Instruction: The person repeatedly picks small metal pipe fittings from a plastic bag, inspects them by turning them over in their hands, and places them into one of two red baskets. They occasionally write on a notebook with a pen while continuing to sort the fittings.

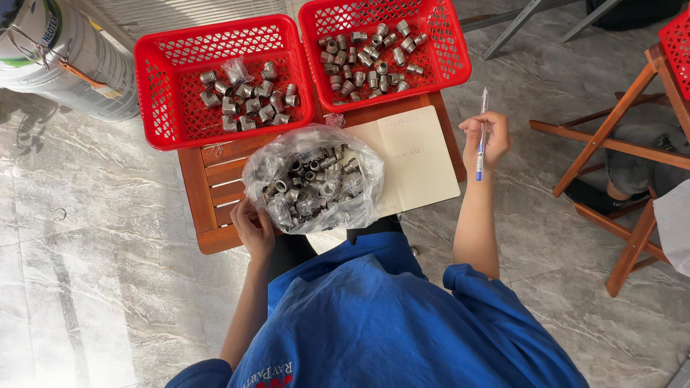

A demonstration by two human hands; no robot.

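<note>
My left hand (253, 228) rests, fingers curled, against the near edge of the clear plastic bag (313, 179) of metal fittings, which lies on the wooden table (215, 179). My right hand (486, 138), raised off the table's right side with the forearm upright, is closed around one blue pen (481, 136). Two red baskets (224, 79) of fittings stand behind the bag. One open notebook (420, 158) lies beside it.

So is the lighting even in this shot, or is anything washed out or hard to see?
Head view: bright daylight, sharp focus; the clear plastic bag of metal fittings throws white glare, hiding some pieces; the marble floor washes out at lower left; the left hand and the right hand with the pen show clearly.
</note>
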